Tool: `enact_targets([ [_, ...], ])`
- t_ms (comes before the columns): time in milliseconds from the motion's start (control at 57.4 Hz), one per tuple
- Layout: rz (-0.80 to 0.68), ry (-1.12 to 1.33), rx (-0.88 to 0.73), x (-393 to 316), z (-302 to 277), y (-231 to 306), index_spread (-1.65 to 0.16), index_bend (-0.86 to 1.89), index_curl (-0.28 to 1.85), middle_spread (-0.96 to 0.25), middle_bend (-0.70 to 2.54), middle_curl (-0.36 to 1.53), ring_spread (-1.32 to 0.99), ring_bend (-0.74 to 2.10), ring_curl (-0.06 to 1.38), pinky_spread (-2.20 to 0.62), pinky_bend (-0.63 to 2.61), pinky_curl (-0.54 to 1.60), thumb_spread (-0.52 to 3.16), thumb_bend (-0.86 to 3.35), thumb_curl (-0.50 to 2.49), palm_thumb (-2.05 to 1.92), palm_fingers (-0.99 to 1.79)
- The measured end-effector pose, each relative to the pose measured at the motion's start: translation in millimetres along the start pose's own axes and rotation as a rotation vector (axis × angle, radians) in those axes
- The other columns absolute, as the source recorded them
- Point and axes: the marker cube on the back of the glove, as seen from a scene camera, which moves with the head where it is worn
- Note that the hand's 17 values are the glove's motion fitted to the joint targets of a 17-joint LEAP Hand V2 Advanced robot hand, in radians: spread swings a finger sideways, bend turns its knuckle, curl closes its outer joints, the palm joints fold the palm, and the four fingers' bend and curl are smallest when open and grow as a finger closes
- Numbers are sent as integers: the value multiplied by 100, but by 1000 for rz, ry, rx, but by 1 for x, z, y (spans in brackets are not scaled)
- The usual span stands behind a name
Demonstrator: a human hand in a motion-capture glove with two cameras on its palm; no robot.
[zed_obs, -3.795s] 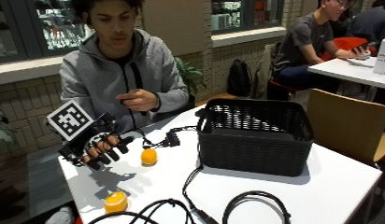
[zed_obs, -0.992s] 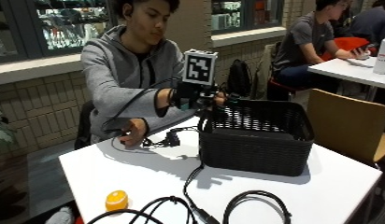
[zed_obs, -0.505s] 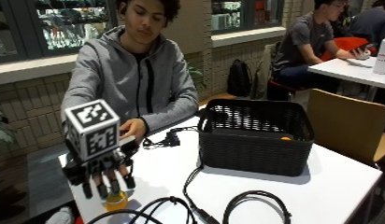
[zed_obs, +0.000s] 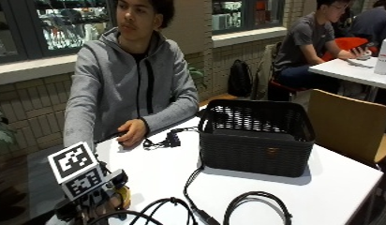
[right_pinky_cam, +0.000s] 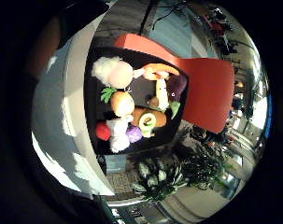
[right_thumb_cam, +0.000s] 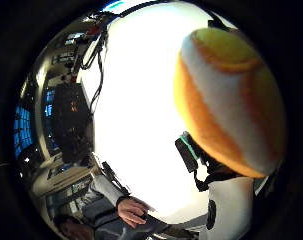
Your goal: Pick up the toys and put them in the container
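Progress: mostly done by the look of it; black woven plastic basket (zed_obs: 255, 136) on the white table (zed_obs: 343, 187) already loaded, with about 8 plush toys visible inside in the little-finger palm view, among them a carrot-like plush with green leaves (right_pinky_cam: 121, 101), a small red plush (right_pinky_cam: 102, 131) and a purple plush (right_pinky_cam: 134, 134).
Remaining: 1 round orange-and-white plush toy with a yellow top (right_thumb_cam: 226, 95), at the near left corner of the table, well apart from the basket; no other loose toy seen on the table.
Grip: black-gloved right hand (zed_obs: 96, 204) down over the orange toy; toy fills the thumb-side palm view, so close to the palm; fingers mostly hidden, cannot tell whether curled round it or merely resting.
Other hand: bare left hand (zed_obs: 132, 136) flat on the table near a small black cable bundle (zed_obs: 165, 139).
In the way: looped black cables (zed_obs: 243, 206) lying across the table between toy and basket; likely to be lifted over rather than dragged through.
Surroundings: tan wooden chair (zed_obs: 349, 124) behind the basket.
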Motion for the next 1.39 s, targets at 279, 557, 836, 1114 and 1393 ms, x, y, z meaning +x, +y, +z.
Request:
enact_targets([
  [279, -60, -3, 25, -12, -3, 2, -30, 60, 53, 5, 10, 13, -5, 12, 12, -1, 48, 37, 137, 0, 31, 24, -14],
  [557, -140, 127, 245, -44, -38, 2, -25, 129, 69, 3, 16, 16, -7, 9, 5, -1, 36, 34, 142, 8, 34, 43, -4],
  [836, -382, 220, 395, -159, -123, 19, -18, 145, 69, -2, 22, 25, -10, 13, 4, -1, 31, 34, 140, 9, 35, 53, -1],
  [1114, -698, 460, 578, -310, -174, 44, -16, 149, 64, -5, 27, 32, -13, 16, 6, -1, 26, 34, 138, 7, 34, 54, 2],
  [1393, -718, 388, 471, -411, -166, 40, -17, 145, 59, -7, 30, 37, -14, 16, 8, -1, 24, 35, 137, 1, 32, 51, 3],
])
